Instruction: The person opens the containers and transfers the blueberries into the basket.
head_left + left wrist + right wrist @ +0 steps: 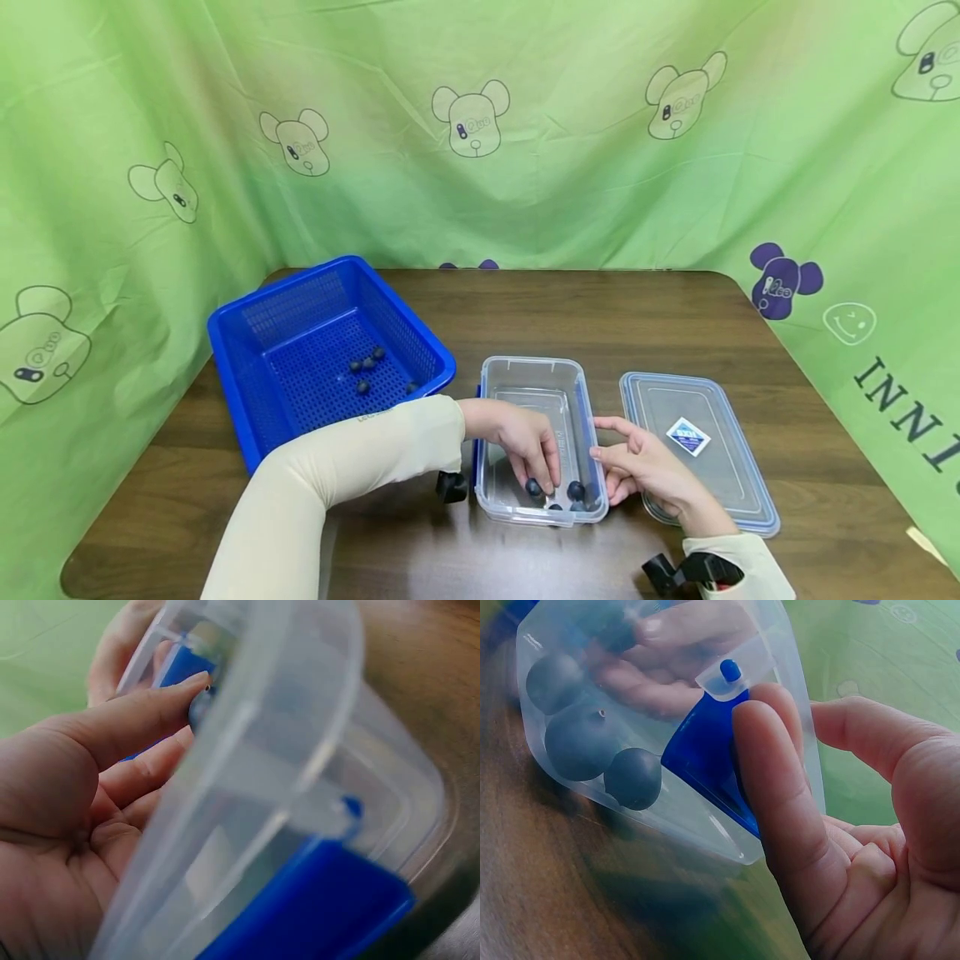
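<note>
In the head view, my left hand [531, 442] reaches down inside a clear plastic container [525, 369] and pinches a dark blueberry [533, 487]. The left wrist view shows that blueberry [200, 709] at the thumb tip, partly hidden by the container wall. Several more blueberries [575, 490] lie in the container's near right corner. Outside the right wall, my right hand [648, 467] touches the container with its fingertips. One finger lies against the blue side latch [705, 754] in the right wrist view, where blueberries [581, 742] show through the wall.
A blue perforated basket [247, 392] stands at the left, with several blueberries [369, 363] on its bottom. The container's clear lid [690, 483], bearing a blue and white sticker, lies right of the container, beside my right hand. A green printed curtain [562, 208] surrounds the wooden table [570, 312].
</note>
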### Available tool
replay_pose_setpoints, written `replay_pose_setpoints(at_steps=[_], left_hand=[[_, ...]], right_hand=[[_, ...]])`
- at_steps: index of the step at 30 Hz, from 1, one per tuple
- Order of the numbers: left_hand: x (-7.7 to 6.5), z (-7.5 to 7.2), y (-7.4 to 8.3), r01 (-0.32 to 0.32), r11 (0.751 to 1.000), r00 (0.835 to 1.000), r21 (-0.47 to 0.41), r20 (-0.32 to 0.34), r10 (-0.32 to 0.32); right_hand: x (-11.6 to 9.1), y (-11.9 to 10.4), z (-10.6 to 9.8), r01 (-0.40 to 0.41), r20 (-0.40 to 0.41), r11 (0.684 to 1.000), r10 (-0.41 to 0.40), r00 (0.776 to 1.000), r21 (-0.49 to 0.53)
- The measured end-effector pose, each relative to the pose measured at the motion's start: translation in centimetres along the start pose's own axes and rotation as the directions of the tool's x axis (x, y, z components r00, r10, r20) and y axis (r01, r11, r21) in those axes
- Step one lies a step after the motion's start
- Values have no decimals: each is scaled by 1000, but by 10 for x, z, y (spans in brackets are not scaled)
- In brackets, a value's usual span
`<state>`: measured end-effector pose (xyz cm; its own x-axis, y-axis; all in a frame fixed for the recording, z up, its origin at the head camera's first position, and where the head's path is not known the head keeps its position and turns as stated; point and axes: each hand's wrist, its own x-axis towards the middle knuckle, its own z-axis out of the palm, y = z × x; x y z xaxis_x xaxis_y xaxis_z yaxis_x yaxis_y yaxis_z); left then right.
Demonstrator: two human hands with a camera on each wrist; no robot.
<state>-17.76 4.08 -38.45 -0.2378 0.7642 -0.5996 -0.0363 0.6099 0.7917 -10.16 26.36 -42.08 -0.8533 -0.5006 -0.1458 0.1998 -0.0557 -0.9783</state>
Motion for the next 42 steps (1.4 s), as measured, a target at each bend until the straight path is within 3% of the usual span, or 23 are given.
replay_pose_setpoints(at_steps=[8,10,18,22,30,42], left_hand=[[-5,-12,2,-15,987,999,-159,-32,10],[-6,-12,0,10,989,1000,-149,-24,-13],[-6,-3,-1,62,996,997,57,35,-65],[-2,5,0,100,994,991,50,78,-104],[3,16,-1,124,992,988,17,86,-125],[-9,-5,5,23,1000,997,-8,74,-23]], right_hand=[[1,0,-1,-1,-3,1000,1,1000,-5],[1,0,-1,-4,-3,1000,4,1000,-6],[0,2,-1,-2,3,1000,2,1000,3],[0,2,-1,-1,12,1000,0,1000,7],[0,1,-1,5,20,1000,-5,1000,8],[1,3,-2,5,18,1000,-5,1000,-4]])
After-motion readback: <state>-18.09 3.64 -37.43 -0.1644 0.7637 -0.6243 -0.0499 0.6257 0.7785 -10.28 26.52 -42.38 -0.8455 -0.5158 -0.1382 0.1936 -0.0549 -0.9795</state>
